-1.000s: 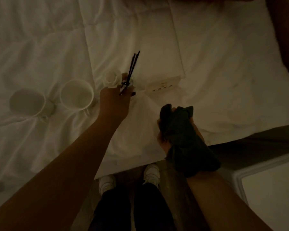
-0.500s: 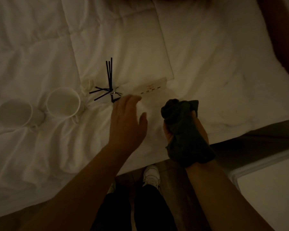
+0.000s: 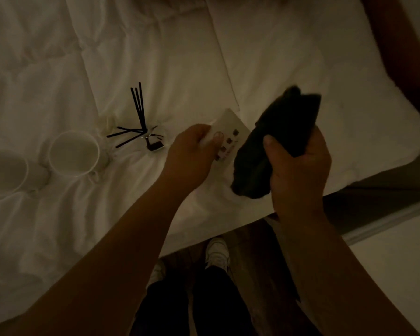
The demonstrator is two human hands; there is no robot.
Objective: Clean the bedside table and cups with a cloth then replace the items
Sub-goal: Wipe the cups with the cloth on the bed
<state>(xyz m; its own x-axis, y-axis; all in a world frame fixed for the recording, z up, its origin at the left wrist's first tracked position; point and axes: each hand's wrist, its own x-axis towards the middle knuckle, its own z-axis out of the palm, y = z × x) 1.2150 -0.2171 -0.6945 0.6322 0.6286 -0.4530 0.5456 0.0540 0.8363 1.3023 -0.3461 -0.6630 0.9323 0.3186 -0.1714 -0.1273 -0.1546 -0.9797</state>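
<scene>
White rumpled bedding fills our view. Nearest, our right hand grips the dark bunched cloth; just left, our left hand pinches a flat white card with dark squares, its long axis pointing away. Beyond lie two white cups.

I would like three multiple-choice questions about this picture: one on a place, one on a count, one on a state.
1. Where do the black sticks lie?
A. on the floor
B. on the white bedding
C. inside a cup

2. How many white cups are on the bed?
A. two
B. four
C. none

3. What does the right hand do?
A. hangs empty
B. grips the dark cloth
C. holds a cup

Key: 1 B, the sticks rest on the sheet; 2 A, two cups at left; 3 B, its fingers curl round the cloth.
</scene>
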